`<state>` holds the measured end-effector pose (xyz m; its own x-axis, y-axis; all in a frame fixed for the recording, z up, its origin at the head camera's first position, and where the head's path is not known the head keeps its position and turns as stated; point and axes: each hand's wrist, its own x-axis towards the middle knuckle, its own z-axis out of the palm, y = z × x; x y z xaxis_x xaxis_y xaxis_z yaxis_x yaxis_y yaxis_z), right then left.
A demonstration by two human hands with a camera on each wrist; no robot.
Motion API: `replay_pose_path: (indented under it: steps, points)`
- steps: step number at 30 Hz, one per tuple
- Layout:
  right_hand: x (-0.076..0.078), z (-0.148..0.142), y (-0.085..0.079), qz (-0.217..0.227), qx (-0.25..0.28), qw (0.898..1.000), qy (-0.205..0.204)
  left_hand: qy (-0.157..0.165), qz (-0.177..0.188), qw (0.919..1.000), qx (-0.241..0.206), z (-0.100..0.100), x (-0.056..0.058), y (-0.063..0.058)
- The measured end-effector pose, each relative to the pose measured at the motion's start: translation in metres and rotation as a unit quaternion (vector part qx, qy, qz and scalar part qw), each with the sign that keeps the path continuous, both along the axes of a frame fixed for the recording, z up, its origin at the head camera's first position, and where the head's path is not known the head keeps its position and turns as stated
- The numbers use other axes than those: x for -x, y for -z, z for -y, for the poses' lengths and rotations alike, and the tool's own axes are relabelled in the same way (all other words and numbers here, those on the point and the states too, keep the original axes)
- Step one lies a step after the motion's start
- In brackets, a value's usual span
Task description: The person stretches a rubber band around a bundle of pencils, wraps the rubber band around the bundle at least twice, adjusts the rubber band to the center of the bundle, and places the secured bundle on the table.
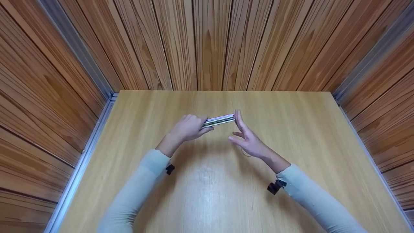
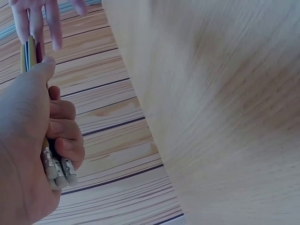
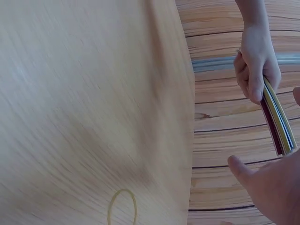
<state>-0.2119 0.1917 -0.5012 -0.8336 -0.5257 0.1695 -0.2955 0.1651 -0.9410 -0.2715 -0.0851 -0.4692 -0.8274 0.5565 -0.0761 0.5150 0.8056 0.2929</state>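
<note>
My left hand (image 1: 189, 127) grips a bundle of several pencils (image 1: 220, 120), fingers wrapped round them and the thumb along the side. Metal ferrules and pale erasers (image 2: 60, 174) poke out at the heel of that hand in the left wrist view. The pencils' other ends point right, toward my right hand (image 1: 249, 139). Its straight fingers stand upright right at those ends, thumb spread apart below. Yellow, dark red and dark pencil barrels (image 3: 280, 122) show in the right wrist view. A thin yellow loop like a rubber band (image 3: 123, 190) appears just below the right hand.
Both hands are over a light wooden table (image 1: 207, 194). Wood-plank walls (image 1: 210, 45) rise behind it and on both sides, with grey metal rails (image 1: 81, 155) along the edges. Small black cameras (image 1: 276, 186) are worn at the wrists.
</note>
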Motion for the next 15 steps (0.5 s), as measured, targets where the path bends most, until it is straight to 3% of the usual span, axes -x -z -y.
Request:
replay_pose_path:
  steps: [5, 15]
  points:
    - [0.0, -0.001, 0.002, 0.008, -0.01, 1.0, -0.019, 0.003, -0.002, 1.0, 0.003, 0.002, -0.001, 0.0]
    - [0.01, -0.021, 0.004, -0.028, -0.014, 0.999, 0.023, 0.012, -0.004, 0.9998, -0.015, 0.014, 0.001, 0.001]
